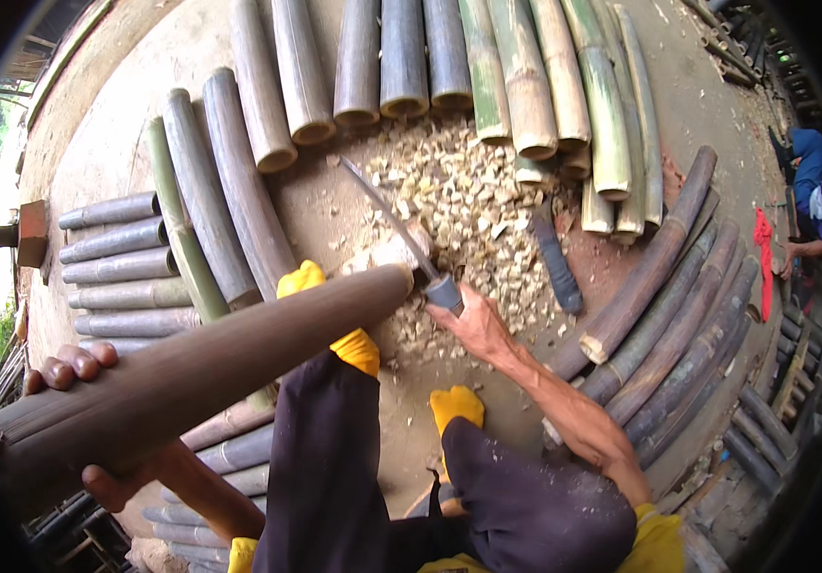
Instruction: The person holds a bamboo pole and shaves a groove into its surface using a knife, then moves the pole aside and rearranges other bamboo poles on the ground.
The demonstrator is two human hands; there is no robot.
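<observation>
My left hand (74,365) is wrapped round the near end of a thick brown bamboo tube (201,368), fingers over the top and thumb below. The tube slants up to the right across my left leg, its far end close to my right hand (480,329). That hand grips the grey handle of a machete (384,212), whose long narrow blade points up and to the left. Just beyond the tube's end, partly behind the blade, shows a pale wooden block (373,256). Pale bamboo chips (478,196) lie heaped on the ground around it.
Bamboo tubes ring me: grey ones (403,57) ahead, green ones (602,105) ahead right, brown ones (659,277) at right, short ones (115,239) at left. A dark elongated thing (556,258) lies by the chips. Another person (812,191) sits at far right near a red cloth (762,265).
</observation>
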